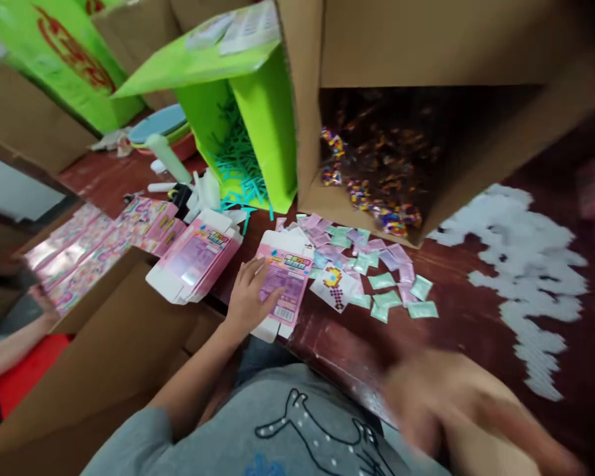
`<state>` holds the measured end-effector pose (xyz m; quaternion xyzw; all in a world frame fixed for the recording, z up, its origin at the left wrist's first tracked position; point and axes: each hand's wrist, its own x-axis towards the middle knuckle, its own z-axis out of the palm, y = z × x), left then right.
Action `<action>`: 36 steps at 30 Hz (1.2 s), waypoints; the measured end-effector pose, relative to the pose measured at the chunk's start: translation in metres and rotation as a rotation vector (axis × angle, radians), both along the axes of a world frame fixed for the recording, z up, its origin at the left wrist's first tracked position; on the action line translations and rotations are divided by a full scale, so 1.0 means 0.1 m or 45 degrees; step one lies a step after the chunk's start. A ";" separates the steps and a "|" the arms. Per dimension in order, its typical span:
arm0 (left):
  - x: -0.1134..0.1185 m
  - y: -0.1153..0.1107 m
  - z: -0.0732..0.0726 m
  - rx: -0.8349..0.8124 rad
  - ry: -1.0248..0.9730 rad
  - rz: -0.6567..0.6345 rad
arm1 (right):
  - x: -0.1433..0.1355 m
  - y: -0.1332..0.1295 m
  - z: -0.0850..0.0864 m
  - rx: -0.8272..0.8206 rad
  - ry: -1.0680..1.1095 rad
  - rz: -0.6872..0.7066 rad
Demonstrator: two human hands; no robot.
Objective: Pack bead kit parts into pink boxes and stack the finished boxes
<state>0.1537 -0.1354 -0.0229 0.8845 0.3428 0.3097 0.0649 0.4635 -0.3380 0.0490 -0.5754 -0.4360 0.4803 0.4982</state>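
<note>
A: Through the head camera, what are we doing with our left hand (pixel 245 299)?

B: We are resting it on a flat pink carton (pixel 291 285) at the edge of the dark red table (pixel 334 338). Our fingers are spreading loosely over the carton's left side, the thumb pointing across its printed face; the carton is lying beneath them.

A: And our right hand (pixel 451 403)?

B: It is blurring at lower right, well apart from the carton; we cannot tell how open its fingers are or whether they are holding anything.

A: What is lying around the carton?

B: A stack of pink cartons (pixel 196 256) is sitting leftward; a white card (pixel 333 289) and pastel sachets (pixel 383 281) are lying rightward.
</note>
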 end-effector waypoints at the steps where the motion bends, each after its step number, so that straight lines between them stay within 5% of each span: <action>1: -0.03 0.03 -0.08 -0.041 0.050 0.123 | -0.04 0.20 -0.06 0.005 -0.068 0.026; 5: 0.13 0.03 -0.45 -0.226 0.222 0.421 | -0.44 1.12 -0.33 0.317 -0.824 0.282; 8: 0.29 -0.02 -0.68 -0.264 0.270 0.484 | -0.84 1.79 -0.51 0.247 -1.253 0.258; 11: 0.27 -0.02 -0.78 -0.246 0.209 0.474 | -1.15 2.20 -0.58 0.161 -1.407 0.257; 14: 0.14 0.07 -0.75 -0.251 0.111 0.421 | -1.31 2.33 -0.56 0.206 -1.366 0.287; 20: 0.03 0.31 -0.49 -0.449 0.001 0.490 | -1.22 2.37 -0.52 0.115 -1.378 0.248; 24: -0.04 0.33 -0.13 -0.632 -0.377 0.530 | -1.06 2.28 -0.35 0.216 -1.318 0.307; 28: -0.04 0.24 0.29 -0.653 -0.647 0.325 | -0.81 2.03 -0.02 0.490 -1.239 0.124; 32: 0.28 0.08 0.55 -0.527 -0.446 0.101 | -0.53 1.68 0.23 0.620 -1.277 0.068; 36: 0.72 -0.12 0.77 -0.681 -0.198 -0.226 | -0.20 1.18 0.30 0.826 -1.177 -0.040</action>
